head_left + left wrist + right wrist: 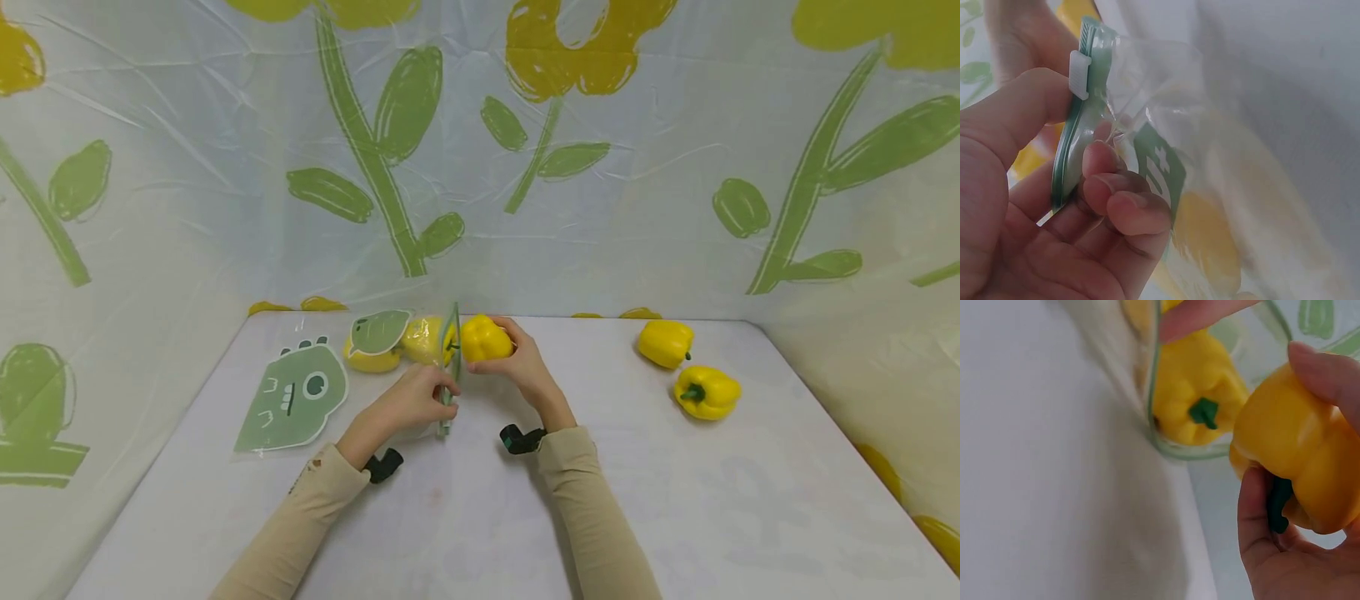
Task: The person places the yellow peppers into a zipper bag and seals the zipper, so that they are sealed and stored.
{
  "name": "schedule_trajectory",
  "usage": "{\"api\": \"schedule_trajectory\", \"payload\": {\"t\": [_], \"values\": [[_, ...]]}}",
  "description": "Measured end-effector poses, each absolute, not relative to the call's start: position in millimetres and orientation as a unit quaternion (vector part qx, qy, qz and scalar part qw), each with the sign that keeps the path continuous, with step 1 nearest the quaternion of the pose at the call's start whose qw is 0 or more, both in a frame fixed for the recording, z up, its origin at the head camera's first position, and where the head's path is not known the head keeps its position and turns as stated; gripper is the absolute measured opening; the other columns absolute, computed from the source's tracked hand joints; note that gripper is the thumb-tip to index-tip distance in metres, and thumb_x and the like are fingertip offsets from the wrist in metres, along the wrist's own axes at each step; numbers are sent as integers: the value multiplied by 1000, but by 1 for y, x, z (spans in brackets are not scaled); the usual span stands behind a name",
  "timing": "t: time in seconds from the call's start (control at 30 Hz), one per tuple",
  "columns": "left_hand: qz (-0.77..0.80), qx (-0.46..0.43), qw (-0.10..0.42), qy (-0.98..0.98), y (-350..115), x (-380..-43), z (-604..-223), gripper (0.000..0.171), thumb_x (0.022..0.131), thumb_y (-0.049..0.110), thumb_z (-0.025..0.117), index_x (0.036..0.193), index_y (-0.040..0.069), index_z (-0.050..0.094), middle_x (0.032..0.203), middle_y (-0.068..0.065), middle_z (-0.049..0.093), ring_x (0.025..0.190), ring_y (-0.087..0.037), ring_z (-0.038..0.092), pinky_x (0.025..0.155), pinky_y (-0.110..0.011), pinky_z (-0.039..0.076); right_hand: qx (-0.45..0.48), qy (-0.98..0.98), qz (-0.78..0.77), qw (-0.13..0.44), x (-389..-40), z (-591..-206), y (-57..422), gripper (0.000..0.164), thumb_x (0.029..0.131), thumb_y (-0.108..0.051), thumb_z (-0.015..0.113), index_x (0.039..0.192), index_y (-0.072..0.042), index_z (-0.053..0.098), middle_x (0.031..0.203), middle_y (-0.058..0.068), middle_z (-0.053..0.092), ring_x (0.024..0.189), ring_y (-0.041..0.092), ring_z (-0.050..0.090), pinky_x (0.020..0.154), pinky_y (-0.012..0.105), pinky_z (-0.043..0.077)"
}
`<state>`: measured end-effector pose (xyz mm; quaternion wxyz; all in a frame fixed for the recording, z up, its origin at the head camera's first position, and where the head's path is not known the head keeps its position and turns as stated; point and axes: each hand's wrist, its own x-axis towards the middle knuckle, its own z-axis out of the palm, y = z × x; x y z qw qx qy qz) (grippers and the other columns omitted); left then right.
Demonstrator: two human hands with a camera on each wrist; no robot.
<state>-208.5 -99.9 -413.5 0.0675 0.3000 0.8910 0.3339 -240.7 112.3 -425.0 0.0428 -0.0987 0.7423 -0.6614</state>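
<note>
My left hand (407, 402) grips the green-edged mouth of a clear zip bag (455, 321), thumb on one side and fingers curled on the other. A white slider (1079, 75) sits on the bag's green zip strip in the left wrist view. Inside the bag lie yellow bell peppers (1194, 387), one with its green stem facing the opening. My right hand (529, 367) holds another yellow bell pepper (485, 337) right beside the bag's mouth, fingers and thumb around its body. Its dark green stem (1279, 505) points down toward the palm in the right wrist view.
Two more yellow bell peppers (666, 343) (707, 392) lie on the white table (750, 500) to the right. A flat clear bag with a green monster print (296, 396) lies at left. A flower-printed sheet (637, 208) hangs behind the table.
</note>
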Motion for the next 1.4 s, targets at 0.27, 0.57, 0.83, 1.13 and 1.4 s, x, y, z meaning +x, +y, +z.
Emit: {"api": "schedule_trajectory", "payload": {"t": [0.27, 0.57, 0.83, 1.13, 1.4], "values": [[337, 306, 63, 888, -101, -207, -413, 6, 78, 8, 73, 83, 8, 74, 70, 6, 60, 65, -11, 51, 61, -26, 46, -146, 850, -507, 16, -243, -438, 105, 77, 65, -6, 88, 135, -22, 59, 125, 9, 54, 106, 27, 52, 92, 46, 44], [335, 315, 59, 886, -100, -209, -413, 4, 77, 8, 73, 79, 11, 72, 68, 7, 58, 64, -11, 51, 61, -26, 45, -188, 897, -400, -14, -238, -429, 88, 79, 64, -2, 88, 135, -12, 57, 117, 14, 49, 102, 30, 53, 91, 46, 48], [333, 312, 56, 888, -100, -208, -413, 4, 77, 8, 73, 78, 11, 71, 66, 7, 57, 61, -10, 50, 58, -25, 44, -192, 904, -381, 4, -236, -428, 85, 80, 66, 0, 87, 138, -9, 54, 119, 16, 49, 103, 30, 53, 92, 44, 49], [330, 310, 36, 891, -100, -207, -412, 6, 74, 6, 72, 80, 8, 71, 64, 6, 56, 57, -8, 47, 54, -23, 42, -155, 861, -485, 3, -237, -430, 84, 65, 67, 6, 86, 127, -2, 60, 111, 15, 61, 98, 29, 66, 84, 33, 55], [333, 311, 28, 890, -100, -208, -411, 7, 74, 4, 72, 82, 5, 72, 67, 5, 59, 57, -8, 48, 54, -23, 42, -172, 806, -564, 45, -237, -433, 85, 54, 78, 4, 77, 129, 1, 59, 116, 17, 65, 100, 29, 65, 85, 32, 55]]}}
